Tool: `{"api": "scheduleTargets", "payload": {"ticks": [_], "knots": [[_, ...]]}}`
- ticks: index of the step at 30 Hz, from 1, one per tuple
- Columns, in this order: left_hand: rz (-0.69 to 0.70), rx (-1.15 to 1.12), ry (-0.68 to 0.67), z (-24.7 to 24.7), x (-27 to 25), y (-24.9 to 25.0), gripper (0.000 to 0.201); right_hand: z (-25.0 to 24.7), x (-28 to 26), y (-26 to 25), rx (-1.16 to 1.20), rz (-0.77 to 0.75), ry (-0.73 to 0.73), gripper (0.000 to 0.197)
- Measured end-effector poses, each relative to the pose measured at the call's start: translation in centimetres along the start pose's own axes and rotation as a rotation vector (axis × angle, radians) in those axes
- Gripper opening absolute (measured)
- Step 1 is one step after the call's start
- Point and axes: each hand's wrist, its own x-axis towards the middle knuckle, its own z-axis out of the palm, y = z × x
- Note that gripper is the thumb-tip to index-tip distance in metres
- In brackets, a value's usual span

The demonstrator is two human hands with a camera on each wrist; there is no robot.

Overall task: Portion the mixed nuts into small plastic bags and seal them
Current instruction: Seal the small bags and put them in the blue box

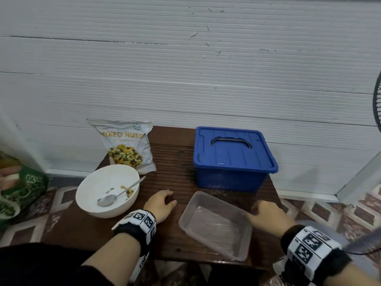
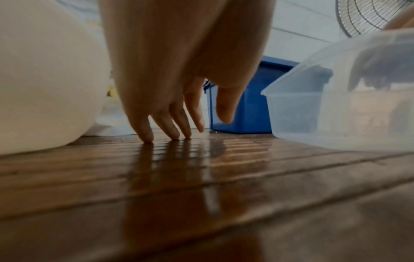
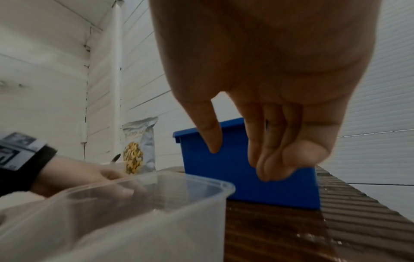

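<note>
The silver mixed nuts bag [image 1: 125, 147] [image 3: 139, 150] stands against the wall at the table's back left. In front of it sits a white bowl [image 1: 107, 190] [image 2: 44, 88] holding a metal spoon [image 1: 119, 193] and a few leftover nuts. An empty clear plastic container [image 1: 214, 226] [image 2: 336, 115] [image 3: 156, 203] lies front centre. My left hand [image 1: 162, 201] [image 2: 190, 127] rests its fingertips on the wood between bowl and container, holding nothing. My right hand [image 1: 266, 213] [image 3: 237, 156] hovers at the container's right rim, fingers hanging loose and empty.
A blue lidded box [image 1: 233, 159] [image 2: 251, 109] [image 3: 235, 177] with a dark handle stands at the back right of the small brown slatted table [image 1: 173, 162]. A fan [image 1: 377, 100] is at the far right and a green patterned bag [image 1: 20, 188] on the floor at left.
</note>
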Motion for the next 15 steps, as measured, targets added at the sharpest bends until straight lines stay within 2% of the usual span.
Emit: {"api": "scheduleTargets", "payload": {"ticks": [3, 8, 12, 15], "knots": [[0.01, -0.017, -0.034, -0.4, -0.1, -0.4, 0.046, 1.4, -0.3, 0.0, 0.065, 0.025, -0.081, 0.015], [-0.001, -0.058, -0.038, -0.5, -0.2, -0.9, 0.042, 1.5, 0.3, 0.3, 0.214, 0.027, 0.055, 0.005], [0.0, -0.062, -0.031, -0.6, -0.3, -1.0, 0.042, 0.4, 2.5, 1.1, 0.197, 0.059, 0.156, 0.024], [-0.007, -0.069, -0.031, -0.7, -0.4, -1.0, 0.043, -0.6, 3.9, 1.4, 0.252, 0.075, 0.224, 0.026]]}}
